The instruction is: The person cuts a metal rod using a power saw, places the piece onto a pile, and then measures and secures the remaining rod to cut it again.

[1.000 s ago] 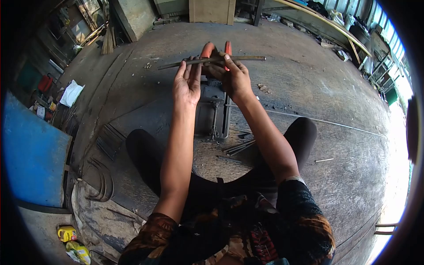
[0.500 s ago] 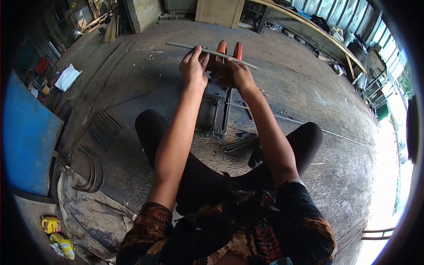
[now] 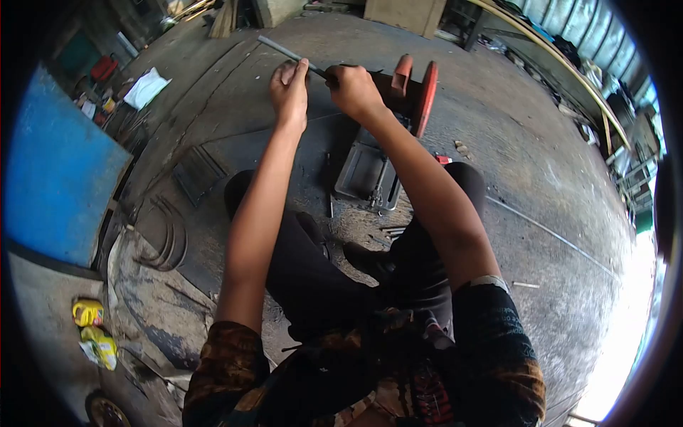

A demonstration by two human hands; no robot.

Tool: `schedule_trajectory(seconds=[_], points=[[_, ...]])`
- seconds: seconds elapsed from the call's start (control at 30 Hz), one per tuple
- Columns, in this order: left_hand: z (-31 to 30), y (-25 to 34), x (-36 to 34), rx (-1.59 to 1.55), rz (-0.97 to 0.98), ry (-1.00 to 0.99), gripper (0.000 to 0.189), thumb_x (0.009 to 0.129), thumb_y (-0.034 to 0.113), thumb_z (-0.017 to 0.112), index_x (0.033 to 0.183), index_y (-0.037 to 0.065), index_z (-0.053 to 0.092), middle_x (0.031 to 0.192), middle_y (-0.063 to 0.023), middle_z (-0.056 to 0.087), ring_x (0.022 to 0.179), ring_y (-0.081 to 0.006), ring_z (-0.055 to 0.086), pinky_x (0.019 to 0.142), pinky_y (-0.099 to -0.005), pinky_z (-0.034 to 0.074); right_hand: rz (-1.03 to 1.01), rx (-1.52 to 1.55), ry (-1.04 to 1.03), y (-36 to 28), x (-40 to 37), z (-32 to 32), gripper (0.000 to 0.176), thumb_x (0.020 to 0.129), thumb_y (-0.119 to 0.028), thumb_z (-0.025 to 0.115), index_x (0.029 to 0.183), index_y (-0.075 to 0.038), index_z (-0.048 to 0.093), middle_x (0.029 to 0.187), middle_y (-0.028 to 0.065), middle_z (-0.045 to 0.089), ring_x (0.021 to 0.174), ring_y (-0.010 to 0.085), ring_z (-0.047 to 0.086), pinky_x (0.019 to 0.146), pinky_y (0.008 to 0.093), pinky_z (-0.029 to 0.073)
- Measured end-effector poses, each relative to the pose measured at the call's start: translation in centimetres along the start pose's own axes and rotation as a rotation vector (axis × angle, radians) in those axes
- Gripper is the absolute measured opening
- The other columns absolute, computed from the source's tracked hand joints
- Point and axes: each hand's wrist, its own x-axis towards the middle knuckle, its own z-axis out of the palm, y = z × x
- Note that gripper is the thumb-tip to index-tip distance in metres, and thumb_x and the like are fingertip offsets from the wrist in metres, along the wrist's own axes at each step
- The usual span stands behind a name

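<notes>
A thin grey metal rod (image 3: 279,48) is held up in front of me, its far end pointing away to the upper left. My left hand (image 3: 290,94) supports it around the middle, with thumb and fingers closed about it. My right hand (image 3: 356,91) is wrapped in a fist around the nearer end, which the fingers hide. Just beyond and right of that hand stands a cut-off saw with a red guard (image 3: 427,99). Its dark metal base (image 3: 363,173) lies on the floor between my knees and is partly covered by my right forearm.
Several short rods (image 3: 393,232) lie near my foot, and a bundle of dark bars (image 3: 199,173) is at the left. Curved metal strips (image 3: 168,235) lie near a blue panel (image 3: 60,171). A long thin rod (image 3: 555,235) stretches across the floor at right.
The rod has swung from nearly crosswise to pointing away at the upper left. My right hand has closed into a fist on its near end. The view has turned left.
</notes>
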Motion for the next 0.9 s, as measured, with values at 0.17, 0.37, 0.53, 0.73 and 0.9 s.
schedule_trajectory(seconds=[0.17,0.37,0.53,0.73,0.9], points=[[-5.1,1.2,1.9,1.001,0.834,-0.12,0.063,0.091,0.017,0.059,0.143,-0.008,0.031,0.149,-0.03,0.03,0.14,-0.0424,0.028,0.114,-0.0484,0.026,0.028,0.03,-0.052,-1.2,4.7,4.3,0.018,0.078,-0.013,0.064,0.091,-0.002,0.069,0.09,0.0259,0.067,0.092,0.0416,0.065,0.085,0.0472,0.052],[-9.5,3.4,4.9,1.604,0.867,-0.323,0.069,0.084,0.008,0.055,0.148,0.004,0.029,0.157,-0.0146,0.022,0.145,-0.0358,0.019,0.114,-0.0572,0.021,-0.028,0.148,-0.115,-2.0,8.0,8.9,0.019,0.075,-0.013,0.066,0.09,-0.002,0.071,0.092,0.0263,0.067,0.093,0.0417,0.066,0.085,0.0459,0.053],[-13.7,4.1,7.0,1.785,0.742,-0.366,0.077,0.081,-0.001,0.051,0.152,0.01,0.023,0.16,-0.0062,0.016,0.147,-0.0265,0.016,0.118,-0.0507,0.019,-0.067,0.384,-0.218,-3.3,9.1,13.5,0.02,0.075,-0.013,0.069,0.091,-0.001,0.073,0.084,0.0224,0.069,0.086,0.0348,0.069,0.082,0.0401,0.054],[-22.7,3.2,10.0,1.906,0.627,-0.38,0.078,0.08,-0.005,0.051,0.152,0.01,0.024,0.16,-0.0049,0.016,0.147,-0.0254,0.016,0.119,-0.0482,0.02,0.102,0.502,-0.44,-6.5,9.6,22.2,0.021,0.077,-0.017,0.072,0.091,-0.003,0.075,0.081,0.0154,0.072,0.077,0.0258,0.072,0.077,0.0357,0.055],[-32.7,1.0,11.7,1.99,0.496,-0.391,0.077,0.081,-0.005,0.051,0.152,0.012,0.025,0.16,-0.005,0.017,0.147,-0.0252,0.017,0.119,-0.0478,0.021,0.261,0.732,-0.615,-8.4,8.6,34.3,0.025,0.076,-0.019,0.073,0.097,-0.006,0.075,0.081,0.0159,0.073,0.083,0.022,0.072,0.079,0.0314,0.055]])
